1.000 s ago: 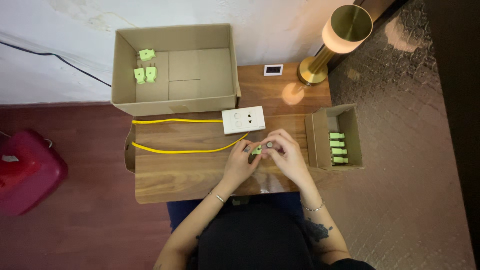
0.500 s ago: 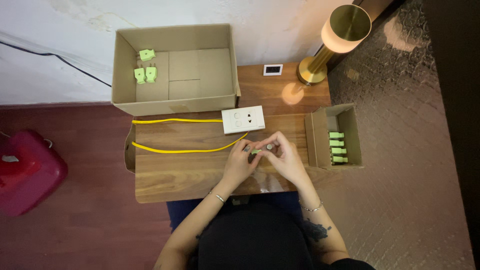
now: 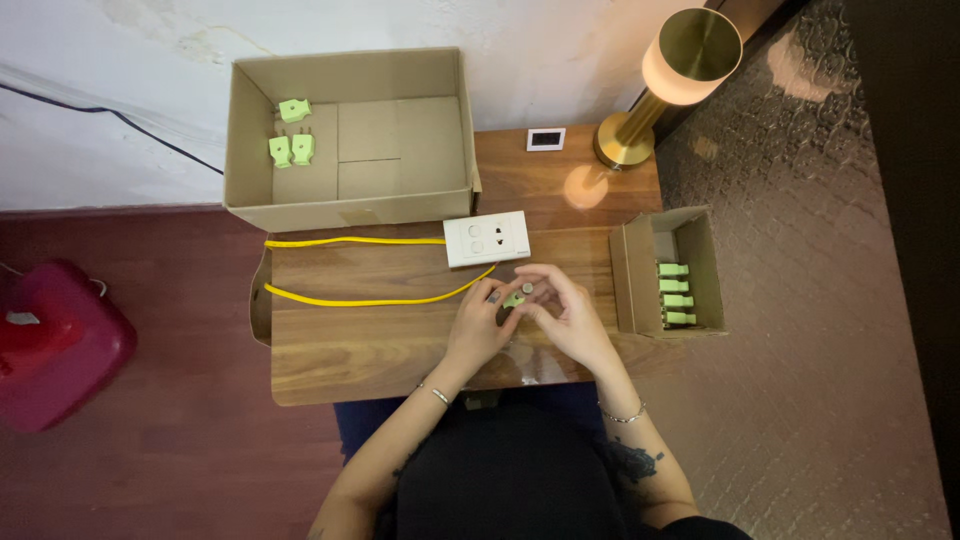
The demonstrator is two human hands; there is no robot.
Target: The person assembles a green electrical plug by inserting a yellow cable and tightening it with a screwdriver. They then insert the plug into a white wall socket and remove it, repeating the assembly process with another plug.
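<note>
Over the wooden table (image 3: 340, 350), my left hand (image 3: 479, 322) and my right hand (image 3: 566, 312) meet around one small light-green plug (image 3: 515, 298). Fingers of both hands pinch it, and a round grey end of it shows at my right fingertips. Just beyond the hands lies a white socket block (image 3: 487, 239) with a yellow cable (image 3: 360, 300) looping off to the left. Several more green plugs (image 3: 674, 293) stand in a small open cardboard box (image 3: 625, 290) to my right.
A large open cardboard box (image 3: 400, 140) at the back left holds three green plugs (image 3: 289, 137). A brass lamp (image 3: 660, 80) glows at the back right beside a small white square device (image 3: 545, 139). A red container (image 3: 50, 340) sits on the floor at left.
My hands have stayed in the same spot over the table. The fingers have shifted slightly around the green plug, turning it.
</note>
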